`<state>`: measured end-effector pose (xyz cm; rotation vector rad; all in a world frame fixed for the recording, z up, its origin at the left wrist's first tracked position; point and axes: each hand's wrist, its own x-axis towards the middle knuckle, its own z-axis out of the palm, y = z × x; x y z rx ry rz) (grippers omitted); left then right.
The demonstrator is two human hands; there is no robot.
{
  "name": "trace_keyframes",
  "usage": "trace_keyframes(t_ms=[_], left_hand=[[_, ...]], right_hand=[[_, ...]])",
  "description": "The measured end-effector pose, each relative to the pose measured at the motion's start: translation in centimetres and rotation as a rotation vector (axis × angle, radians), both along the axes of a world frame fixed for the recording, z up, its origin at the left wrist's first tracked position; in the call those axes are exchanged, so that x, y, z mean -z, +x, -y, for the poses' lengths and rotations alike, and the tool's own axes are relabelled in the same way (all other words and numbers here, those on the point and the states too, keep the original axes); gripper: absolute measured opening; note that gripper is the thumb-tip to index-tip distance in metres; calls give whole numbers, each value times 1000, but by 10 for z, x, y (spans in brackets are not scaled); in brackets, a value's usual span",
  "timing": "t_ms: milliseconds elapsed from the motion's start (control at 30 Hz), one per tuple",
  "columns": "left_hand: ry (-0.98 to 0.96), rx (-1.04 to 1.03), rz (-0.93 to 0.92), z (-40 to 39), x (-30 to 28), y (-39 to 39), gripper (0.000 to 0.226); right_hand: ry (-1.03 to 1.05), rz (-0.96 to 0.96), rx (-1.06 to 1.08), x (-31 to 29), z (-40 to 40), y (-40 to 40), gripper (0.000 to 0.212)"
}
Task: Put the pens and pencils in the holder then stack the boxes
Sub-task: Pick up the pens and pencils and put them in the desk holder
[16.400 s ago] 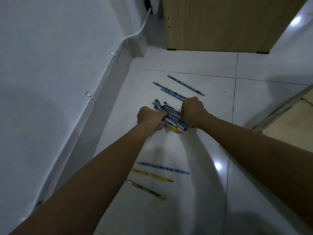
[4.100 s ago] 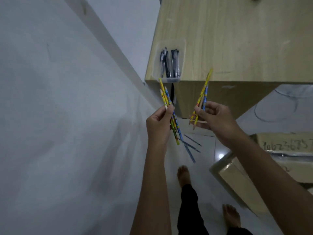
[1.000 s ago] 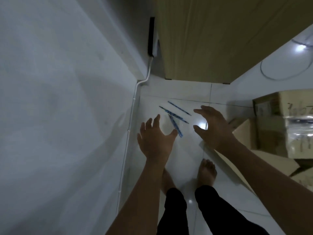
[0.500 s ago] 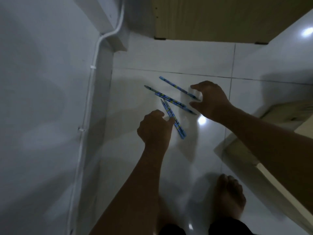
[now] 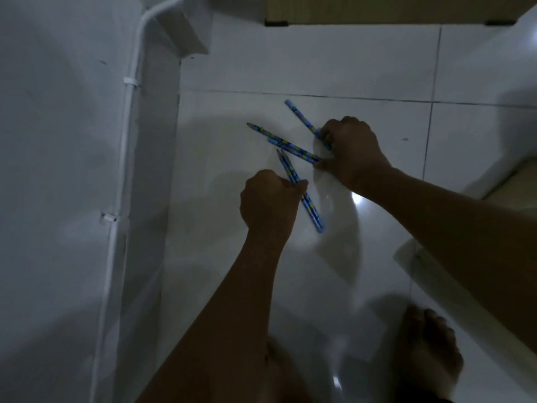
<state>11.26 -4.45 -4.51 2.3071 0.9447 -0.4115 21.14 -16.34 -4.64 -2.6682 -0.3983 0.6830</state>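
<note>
Several blue patterned pencils lie on the white tiled floor. My left hand [image 5: 268,203] grips a near pair of blue pencils [image 5: 308,203] around their middle, points aimed away from me. My right hand [image 5: 351,151] is curled over the ends of the other blue pencils: a far pencil [image 5: 299,117] under its fingers and a middle pair [image 5: 283,141] by its thumb. The holder is out of view.
A white wall with a cable conduit [image 5: 123,158] runs along the left. The wooden desk's base [image 5: 377,10] stands at the top. A cardboard box edge [image 5: 514,181] shows at the right. My bare foot [image 5: 427,350] stands at the bottom right.
Both hands have come down onto the pencils. My left hand has closed around the near pair and my right hand has curled over the ends of the others.
</note>
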Motion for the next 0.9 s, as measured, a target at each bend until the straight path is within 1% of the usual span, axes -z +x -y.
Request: trace_keyframes(t_ms=[200,267,333,433,567,700,800,867,900], left_hand=[[68,64,88,-12,-4,-8,27],[56,16,110,-11,-4,-12,21],[52,-36,109,-10,-3,-16,21],[60,-40,82,-4,-3,-19,21],[94,-10,69,0,0,-20,22],[50,-11,96,-3,0,-23,23],[-7,-1,63,-9,-5,-26,13],[-45,17,31,-10,-17,-27,20],[-83,21,26,-12,-31,-26,21]], right_hand=[[-7,-43,22,5,-1,-14,42],[-10,-62,42,4,-2,-17,34],[-17,-73,37,2,-3,-21,30],[-10,-86,56,-3,-4,-28,25],[11,-95,129,-5,-6,-38,23],[-20,-147,124,-7,-8,-43,24],[29,-174,223,-15,-5,-45,26],[101,-223,371,-26,-2,-45,27],[180,-288,490,-39,-2,-46,25]])
